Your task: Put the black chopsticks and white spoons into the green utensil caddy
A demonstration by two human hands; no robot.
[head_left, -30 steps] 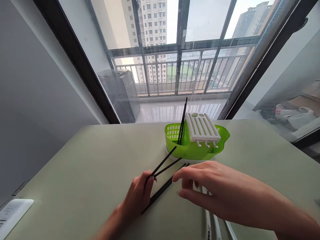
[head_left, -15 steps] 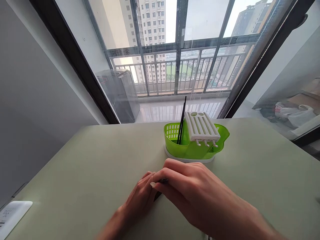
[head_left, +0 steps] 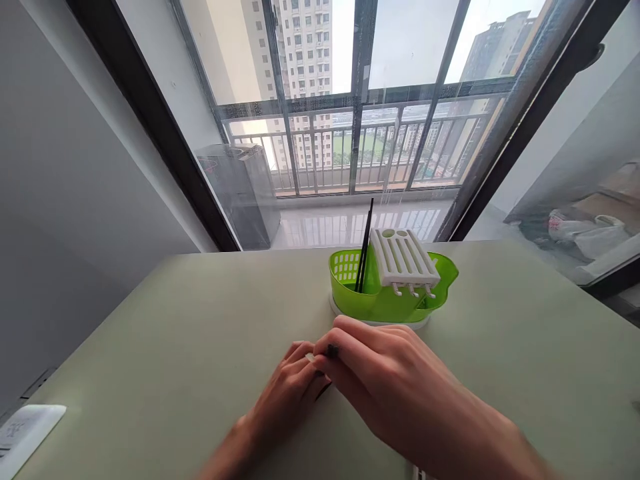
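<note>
Close to my body, both hands meet just above the pale table (head_left: 210, 333). My right hand (head_left: 395, 377) is closed, thumb and fingers pinching a slim black stick (head_left: 333, 351) that looks like a chopstick; only its dark end shows. My left hand (head_left: 287, 387) lies lower and against it, fingers curled, with a bit of dark stick showing under its fingers. Most of the stick is hidden by the hands. Beyond them stands a green utensil holder (head_left: 370, 308) with a white slotted top (head_left: 407, 260) and small hooks. Two black chopsticks (head_left: 363, 257) lean upright in its left compartment.
A white object (head_left: 31, 432) with dark markings lies at the table's left edge. Part of a small light item (head_left: 419, 473) shows under my right wrist at the bottom. Past the far table edge are a glass window (head_left: 360, 133) and a grey cabinet-like box (head_left: 243, 193).
My two hands have shifted slightly to the right, still together. The stick's dark end shows more plainly between my right fingers. The scene sits slightly lower in view.
</note>
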